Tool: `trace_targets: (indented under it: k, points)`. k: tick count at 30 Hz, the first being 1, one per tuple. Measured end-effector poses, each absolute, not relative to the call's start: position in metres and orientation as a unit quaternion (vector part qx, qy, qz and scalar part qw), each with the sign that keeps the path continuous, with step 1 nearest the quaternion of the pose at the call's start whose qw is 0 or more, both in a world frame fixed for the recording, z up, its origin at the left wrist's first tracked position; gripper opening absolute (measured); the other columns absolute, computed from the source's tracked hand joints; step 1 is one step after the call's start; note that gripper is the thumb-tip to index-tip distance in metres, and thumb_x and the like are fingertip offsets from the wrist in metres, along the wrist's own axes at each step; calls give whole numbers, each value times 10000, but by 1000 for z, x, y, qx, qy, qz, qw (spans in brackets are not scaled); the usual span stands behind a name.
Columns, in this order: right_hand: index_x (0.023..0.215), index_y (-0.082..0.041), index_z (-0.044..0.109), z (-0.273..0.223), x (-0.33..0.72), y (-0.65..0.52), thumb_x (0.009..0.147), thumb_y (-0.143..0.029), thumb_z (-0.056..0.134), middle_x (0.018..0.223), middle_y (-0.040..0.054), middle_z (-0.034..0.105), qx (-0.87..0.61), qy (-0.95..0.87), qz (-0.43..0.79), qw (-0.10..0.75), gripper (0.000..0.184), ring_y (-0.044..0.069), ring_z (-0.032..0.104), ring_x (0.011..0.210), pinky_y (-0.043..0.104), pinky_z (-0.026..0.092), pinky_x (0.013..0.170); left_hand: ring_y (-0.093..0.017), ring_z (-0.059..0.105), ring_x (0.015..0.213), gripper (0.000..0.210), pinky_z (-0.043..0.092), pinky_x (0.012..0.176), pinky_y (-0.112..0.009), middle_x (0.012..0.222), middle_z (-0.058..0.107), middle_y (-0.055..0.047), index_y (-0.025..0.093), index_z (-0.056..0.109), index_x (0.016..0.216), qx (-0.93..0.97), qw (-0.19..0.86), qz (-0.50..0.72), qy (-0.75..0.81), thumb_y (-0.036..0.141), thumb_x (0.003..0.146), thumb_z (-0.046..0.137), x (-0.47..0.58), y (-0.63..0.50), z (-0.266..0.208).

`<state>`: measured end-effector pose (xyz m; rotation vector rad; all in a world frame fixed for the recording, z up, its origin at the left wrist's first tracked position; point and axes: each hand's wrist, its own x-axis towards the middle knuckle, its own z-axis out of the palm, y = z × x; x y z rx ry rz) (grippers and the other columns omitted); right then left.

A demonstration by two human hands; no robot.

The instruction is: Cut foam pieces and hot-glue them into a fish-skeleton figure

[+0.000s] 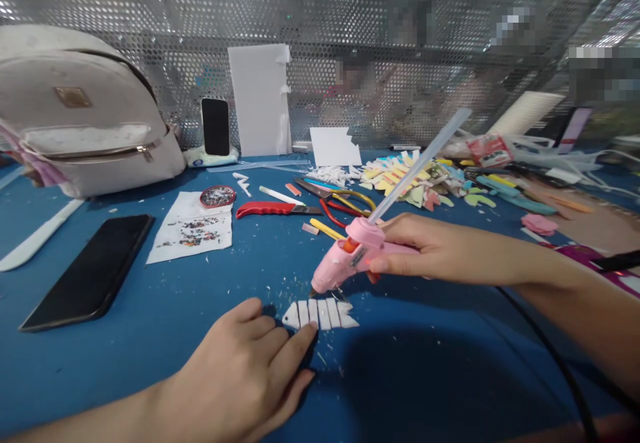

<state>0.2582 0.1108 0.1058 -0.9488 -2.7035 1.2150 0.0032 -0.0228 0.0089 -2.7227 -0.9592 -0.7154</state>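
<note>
A small white fish shape [321, 314], made of a head, several slanted strips and a notched tail, lies flat on the blue table. My left hand [250, 356] rests beside it with the index fingertip pressing its lower edge; the thumb is apart and the other fingers curl loosely. In my right hand [420, 246] is a pink hot glue gun [340, 263], gripped by its handle. A translucent glue stick [423, 163] juts from its back. The nozzle points down just above the fish's upper edge; whether it touches cannot be made out.
Scissors [350, 202], a red-handled craft knife [265, 210] and a pile of paper cutouts [400, 176] lie behind. To the left are a phone [90, 270], a speckled paper sheet [167, 236] and a backpack [100, 110]. A black cable [545, 350] runs under my right arm.
</note>
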Motion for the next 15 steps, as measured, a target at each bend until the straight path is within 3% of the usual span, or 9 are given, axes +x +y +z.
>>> trace_targets:
  k: [15]
  points:
    - [987, -211, 793, 107, 259, 113, 887, -629, 577, 879, 28, 735, -300, -871, 389, -1, 481, 236, 656, 819, 283, 482, 711, -188, 618, 484, 318, 427, 515, -374, 633, 661, -5, 63, 657, 1153, -915, 76, -237, -318, 210, 1035, 401, 3, -22, 8]
